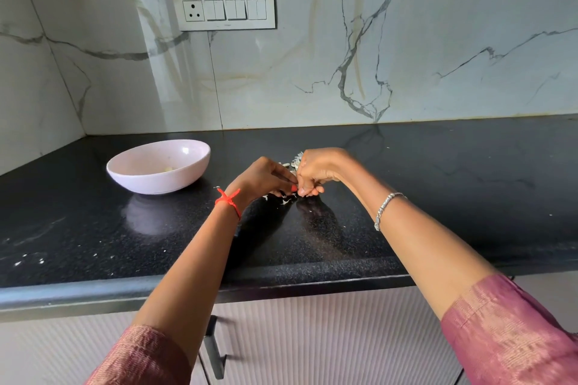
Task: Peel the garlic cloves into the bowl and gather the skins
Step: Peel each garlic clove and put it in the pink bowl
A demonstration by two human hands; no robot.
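1. Seen from the head camera, both hands met low over the black worktop (438,184), just right of the pink bowl (156,183). The left hand (266,178) and right hand (316,172) each had curled fingers, their tips pinched on what I took for a garlic clove, almost wholly hidden between them.
2. One peeled clove (168,169) lay in the bowl. Torn skins (286,201) lay scattered under the hands, and a pale heap (295,162) sat just behind them. Whether it was skins or cloves I could not tell.
3. The clove looked light and firm, and probably slick once bared, so it was best pinched at its ends. The skins seemed papery and apt to drift, so a flat sweep would suit them better than picking.
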